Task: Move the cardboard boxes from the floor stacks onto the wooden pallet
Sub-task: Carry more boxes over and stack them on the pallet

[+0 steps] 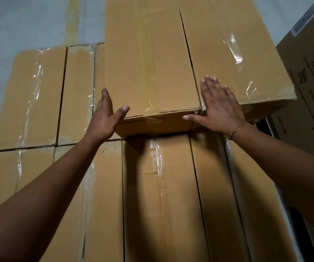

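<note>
Both hands lie flat, clasping nothing: left hand (105, 118) against the upper cardboard box's (148, 63) left side, right hand (220, 104) spread across its near right corner onto the neighbouring box (228, 44). It rests on the lower layer of boxes (161, 195), long axis pointing away from the person.

Left hand (103, 118), right hand (221, 104) — at box (148, 63)

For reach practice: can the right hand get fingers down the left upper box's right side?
Probably not: the right upper box sits tight against the left upper box; the right hand rests on top.
</note>
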Tool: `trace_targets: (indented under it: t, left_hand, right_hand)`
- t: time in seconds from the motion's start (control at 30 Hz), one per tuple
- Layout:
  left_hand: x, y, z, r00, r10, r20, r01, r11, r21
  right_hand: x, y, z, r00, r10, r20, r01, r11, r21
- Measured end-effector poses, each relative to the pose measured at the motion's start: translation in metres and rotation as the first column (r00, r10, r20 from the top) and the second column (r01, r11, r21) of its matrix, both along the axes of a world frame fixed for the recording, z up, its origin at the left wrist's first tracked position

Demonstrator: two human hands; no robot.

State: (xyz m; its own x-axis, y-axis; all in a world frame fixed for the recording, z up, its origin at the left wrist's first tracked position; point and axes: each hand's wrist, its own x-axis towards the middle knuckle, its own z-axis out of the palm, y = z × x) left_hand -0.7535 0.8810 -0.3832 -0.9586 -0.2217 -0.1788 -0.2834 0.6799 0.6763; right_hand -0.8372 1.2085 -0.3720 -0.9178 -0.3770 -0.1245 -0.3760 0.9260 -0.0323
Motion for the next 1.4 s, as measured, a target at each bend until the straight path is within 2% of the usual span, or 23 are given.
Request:
trace_targets:
  t: [1.4]
  left_hand:
    - [0.0009, -0.0032, -0.0045, 0.999, -0.04, 0.014, 0.041, 0.999, -0.031]
  right_hand:
    - [-0.0032, 0.0018, -0.005, 1.0, -0.001, 0.011, 0.001, 1.0, 0.009]
